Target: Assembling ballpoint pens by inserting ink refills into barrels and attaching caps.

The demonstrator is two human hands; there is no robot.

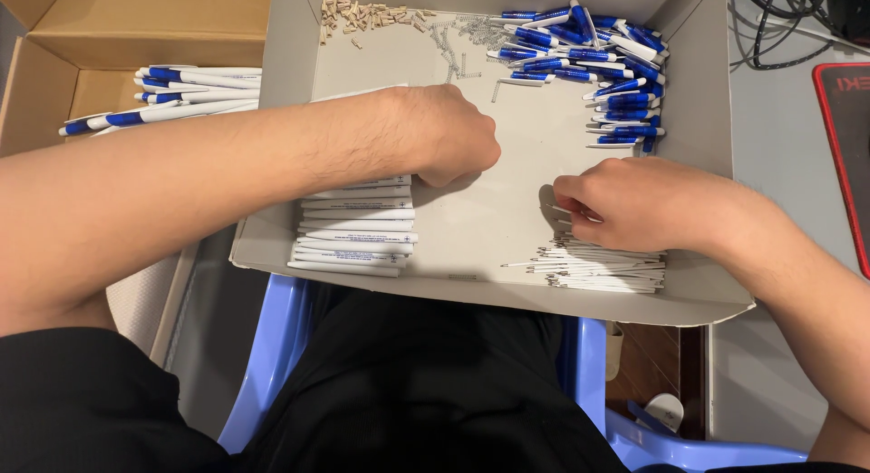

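A shallow grey cardboard tray [698,120] rests across my lap, and both my hands are inside it. My left hand [453,133] reaches across the middle of the tray floor, fingers curled under in a loose fist with the knuckles up — I cannot tell whether anything is pinched inside it. It sits just above the stack of white pen barrels [353,233] lined up along the tray's near-left edge, my forearm passing over the top of that stack.

My right hand [634,206] is over the near-right part of the tray, fingers bent and closed around what looks like a thin white refill, though the fingers hide most of it. Directly beneath it lies the bundle of thin white refills [603,269], tips pointing left, against the near-right edge.

In the far-right corner of the tray is a heap of blue-and-white pen tops [603,74]. Along the far edge lie small metal springs [453,43], and toward the far-left corner a scatter of small tan plastic bits [367,15].

To the left of the tray stands an open brown cardboard box [109,29] — finished blue-and-white pens [181,97] lie inside it. I am sitting on a light blue plastic chair [272,346].
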